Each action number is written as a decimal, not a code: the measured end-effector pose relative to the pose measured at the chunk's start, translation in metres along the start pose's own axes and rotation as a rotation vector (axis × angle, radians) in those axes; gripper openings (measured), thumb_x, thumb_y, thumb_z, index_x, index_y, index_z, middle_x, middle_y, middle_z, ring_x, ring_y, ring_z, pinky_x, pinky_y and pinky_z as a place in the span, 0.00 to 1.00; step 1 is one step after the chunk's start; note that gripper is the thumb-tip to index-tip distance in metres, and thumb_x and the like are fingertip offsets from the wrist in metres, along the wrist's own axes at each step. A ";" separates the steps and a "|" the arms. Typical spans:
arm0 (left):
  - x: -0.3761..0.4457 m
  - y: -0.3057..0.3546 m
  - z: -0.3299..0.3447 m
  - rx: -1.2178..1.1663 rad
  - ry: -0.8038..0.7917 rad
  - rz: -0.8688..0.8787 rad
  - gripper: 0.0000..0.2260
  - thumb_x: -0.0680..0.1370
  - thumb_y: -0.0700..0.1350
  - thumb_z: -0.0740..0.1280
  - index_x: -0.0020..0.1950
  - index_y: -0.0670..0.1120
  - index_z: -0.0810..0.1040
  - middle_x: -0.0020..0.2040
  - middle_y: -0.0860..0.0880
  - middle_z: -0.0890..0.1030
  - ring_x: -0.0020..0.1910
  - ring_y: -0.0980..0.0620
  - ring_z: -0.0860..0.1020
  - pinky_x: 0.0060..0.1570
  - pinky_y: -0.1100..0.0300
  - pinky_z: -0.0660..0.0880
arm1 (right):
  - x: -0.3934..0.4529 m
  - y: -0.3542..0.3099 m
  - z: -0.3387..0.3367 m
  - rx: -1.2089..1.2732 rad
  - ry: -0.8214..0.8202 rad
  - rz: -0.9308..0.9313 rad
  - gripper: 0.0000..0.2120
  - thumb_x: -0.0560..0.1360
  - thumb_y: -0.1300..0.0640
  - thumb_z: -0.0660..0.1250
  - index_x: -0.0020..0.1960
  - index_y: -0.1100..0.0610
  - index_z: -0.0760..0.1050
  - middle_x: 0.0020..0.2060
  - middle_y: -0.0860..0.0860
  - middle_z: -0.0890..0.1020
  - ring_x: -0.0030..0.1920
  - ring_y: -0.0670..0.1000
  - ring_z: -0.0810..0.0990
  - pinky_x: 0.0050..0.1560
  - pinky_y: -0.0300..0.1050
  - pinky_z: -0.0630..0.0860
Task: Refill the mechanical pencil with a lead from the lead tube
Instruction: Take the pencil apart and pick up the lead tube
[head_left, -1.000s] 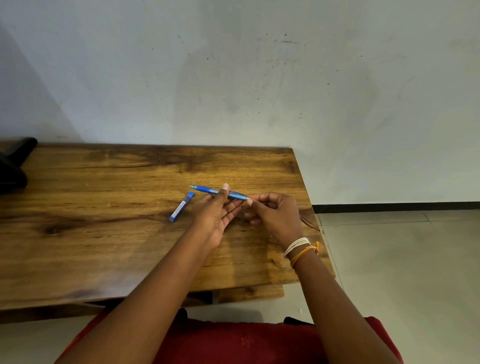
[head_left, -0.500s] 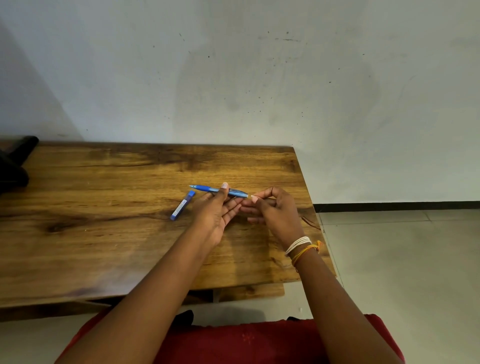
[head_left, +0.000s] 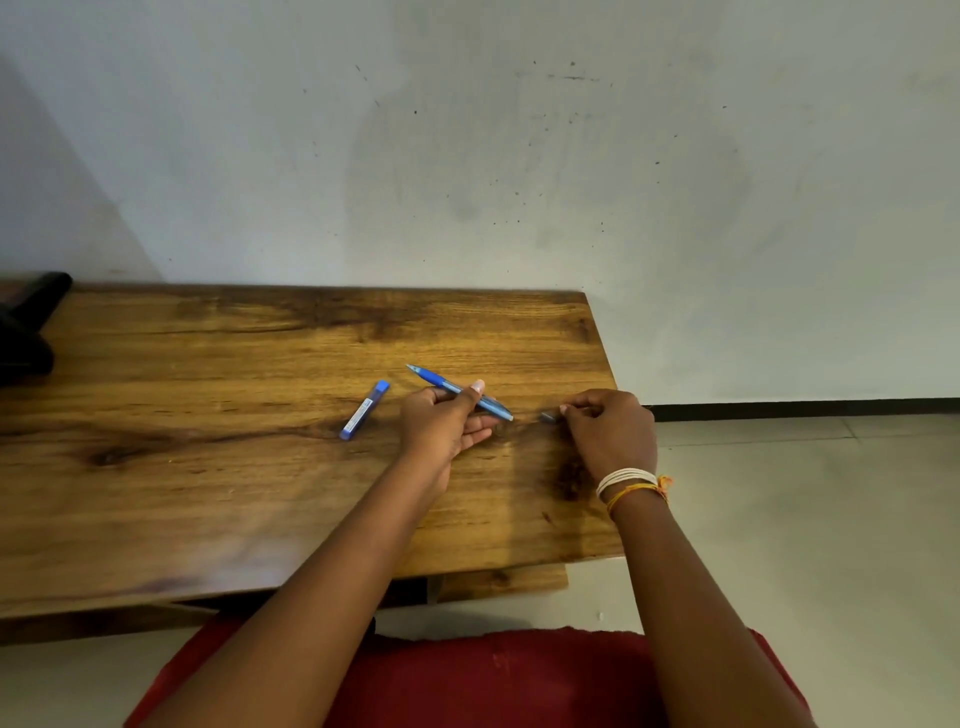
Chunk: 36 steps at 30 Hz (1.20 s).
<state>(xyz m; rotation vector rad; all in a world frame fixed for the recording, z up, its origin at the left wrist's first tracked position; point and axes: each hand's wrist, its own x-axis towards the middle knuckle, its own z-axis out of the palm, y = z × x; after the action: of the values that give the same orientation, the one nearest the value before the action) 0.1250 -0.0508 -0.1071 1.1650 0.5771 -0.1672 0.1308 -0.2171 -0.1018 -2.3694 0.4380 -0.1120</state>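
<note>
Pulling away from the pencil (head_left: 460, 391) clamped in the left hand (head_left: 445, 423), the right hand (head_left: 610, 428) pinches its small cap (head_left: 548, 415) over the desk (head_left: 208, 467), opening the barrel for lead from the untouched tube (head_left: 363, 410).

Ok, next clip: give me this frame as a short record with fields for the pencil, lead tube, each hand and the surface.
pencil: blue mechanical pencil, held off the table, tip pointing away to the left
lead tube: small blue rectangular lead tube, lying flat on the table, untouched, left of the pencil
left hand: left hand grips the pencil mid-barrel
right hand: right hand pinches a small grey piece at the table surface
surface: brown wooden table
</note>
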 end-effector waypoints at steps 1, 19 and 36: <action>0.000 0.000 0.002 0.005 -0.002 0.001 0.06 0.76 0.42 0.68 0.46 0.40 0.74 0.42 0.39 0.84 0.33 0.51 0.84 0.36 0.61 0.81 | 0.000 0.000 0.000 -0.004 -0.006 0.005 0.07 0.73 0.55 0.71 0.48 0.56 0.84 0.42 0.52 0.86 0.41 0.50 0.80 0.44 0.40 0.76; -0.001 -0.001 0.006 0.140 -0.005 0.026 0.08 0.77 0.45 0.67 0.49 0.40 0.77 0.42 0.40 0.84 0.35 0.50 0.84 0.36 0.59 0.81 | 0.006 0.001 -0.007 0.212 -0.010 0.153 0.06 0.74 0.59 0.69 0.47 0.59 0.84 0.39 0.53 0.84 0.42 0.52 0.82 0.48 0.48 0.82; 0.004 0.021 -0.020 0.410 0.165 0.218 0.05 0.75 0.44 0.69 0.49 0.44 0.80 0.38 0.48 0.83 0.26 0.55 0.79 0.23 0.65 0.74 | -0.029 -0.036 0.034 0.066 -0.117 -0.099 0.09 0.71 0.54 0.73 0.49 0.55 0.84 0.41 0.50 0.86 0.42 0.48 0.82 0.44 0.39 0.77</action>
<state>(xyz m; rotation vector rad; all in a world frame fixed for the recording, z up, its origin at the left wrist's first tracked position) 0.1303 -0.0238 -0.0979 1.6420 0.5712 0.0002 0.1205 -0.1606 -0.1021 -2.3182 0.2571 -0.0331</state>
